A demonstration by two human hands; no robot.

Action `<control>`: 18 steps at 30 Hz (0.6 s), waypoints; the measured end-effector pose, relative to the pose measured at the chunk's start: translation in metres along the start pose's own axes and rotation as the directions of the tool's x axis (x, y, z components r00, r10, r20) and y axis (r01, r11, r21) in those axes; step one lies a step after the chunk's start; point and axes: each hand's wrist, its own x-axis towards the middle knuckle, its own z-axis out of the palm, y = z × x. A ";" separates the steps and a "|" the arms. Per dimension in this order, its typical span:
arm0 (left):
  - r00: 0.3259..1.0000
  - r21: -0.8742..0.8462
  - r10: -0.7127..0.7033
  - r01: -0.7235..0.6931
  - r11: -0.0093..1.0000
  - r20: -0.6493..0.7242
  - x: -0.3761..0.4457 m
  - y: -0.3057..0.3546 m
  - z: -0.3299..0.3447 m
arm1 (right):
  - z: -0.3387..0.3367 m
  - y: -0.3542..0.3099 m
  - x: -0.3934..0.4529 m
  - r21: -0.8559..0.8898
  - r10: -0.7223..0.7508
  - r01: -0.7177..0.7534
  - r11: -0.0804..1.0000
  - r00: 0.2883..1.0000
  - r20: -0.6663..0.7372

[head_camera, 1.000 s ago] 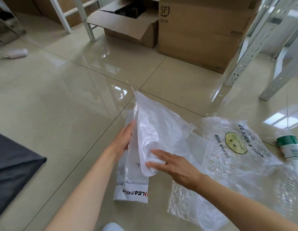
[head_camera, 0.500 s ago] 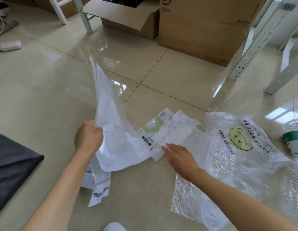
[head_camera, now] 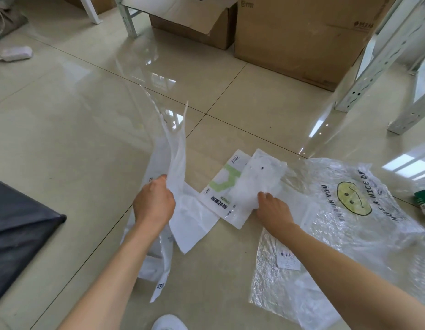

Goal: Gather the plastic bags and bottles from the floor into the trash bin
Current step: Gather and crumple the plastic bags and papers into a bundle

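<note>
left hand [head_camera: 154,204] clamped on bunch of white bags [head_camera: 175,167], lifted left of smiley bag [head_camera: 349,201] | right hand [head_camera: 273,207] pinching frosted pouch [head_camera: 256,179] on floor | tip: pinch pouch edge, lift, stack into left bunch | bottle [head_camera: 424,201] right of smiley bag

Glossy beige tiled floor [head_camera: 64,129] bearing flat white bags [head_camera: 240,186] at centre, a clear smiley bag [head_camera: 354,210] at three o'clock, cardboard boxes [head_camera: 299,36] at twelve, a white power strip [head_camera: 16,53] at ten.
</note>
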 end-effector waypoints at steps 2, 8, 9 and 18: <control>0.999 -0.030 0.011 -0.009 1.000 0.035 -0.003 0.005 0.005 | -0.003 0.003 -0.003 0.110 0.029 -0.020 0.994 0.996 -0.085; 0.995 -0.165 -0.007 0.024 0.986 0.104 -0.011 0.015 0.013 | -0.034 -0.013 -0.010 0.431 0.078 0.045 0.901 0.962 -0.263; 0.994 -0.179 -0.009 0.029 0.983 0.109 -0.011 0.016 0.014 | -0.042 -0.018 -0.010 0.489 0.111 0.021 0.872 0.964 -0.240; 0.954 -0.726 0.075 0.168 0.667 0.290 -0.021 0.034 0.012 | -0.110 -0.093 -0.023 0.982 -0.338 -0.180 -0.054 0.929 0.151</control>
